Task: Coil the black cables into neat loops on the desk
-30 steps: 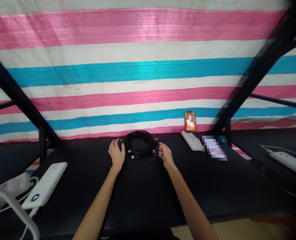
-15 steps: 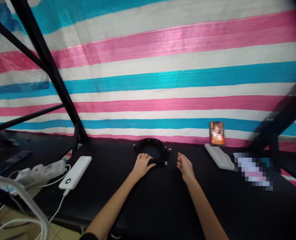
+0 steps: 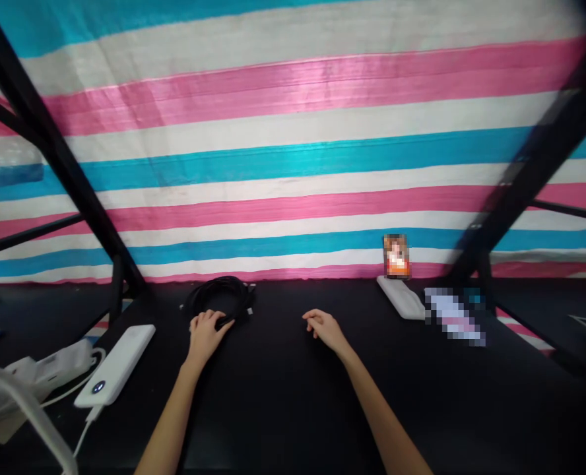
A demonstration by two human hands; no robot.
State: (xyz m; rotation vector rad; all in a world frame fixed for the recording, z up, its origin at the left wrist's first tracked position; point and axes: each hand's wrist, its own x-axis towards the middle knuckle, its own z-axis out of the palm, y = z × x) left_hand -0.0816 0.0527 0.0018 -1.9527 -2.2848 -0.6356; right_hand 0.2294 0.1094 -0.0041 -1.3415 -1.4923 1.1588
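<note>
A coiled black cable (image 3: pixel 233 285) lies near the back of the black table, with several light-coloured connector ends poking out around it. My left hand (image 3: pixel 208 336) is on the front left of the coil, its fingers curled over the loops and its thumb at the near side. To the right of the coil, my right hand (image 3: pixel 325 330) hovers over or rests on the tabletop; which one I cannot tell. Its fingers are loosely bent and slightly apart, and nothing shows in them.
At left, a white power bank (image 3: pixel 117 366) has a white cable plugged in, beside a white power strip (image 3: pixel 65 366). Toward the right back sit a pale grey holder-like object (image 3: pixel 400 299), a blurred card (image 3: pixel 396 256) and a blurred item (image 3: pixel 454 316). Black frame bars flank the table.
My left hand has shifted the coiled cable leftward across the table. My right hand has moved slightly left, its fingers now pointing left. The whole view has turned a little to the right.
</note>
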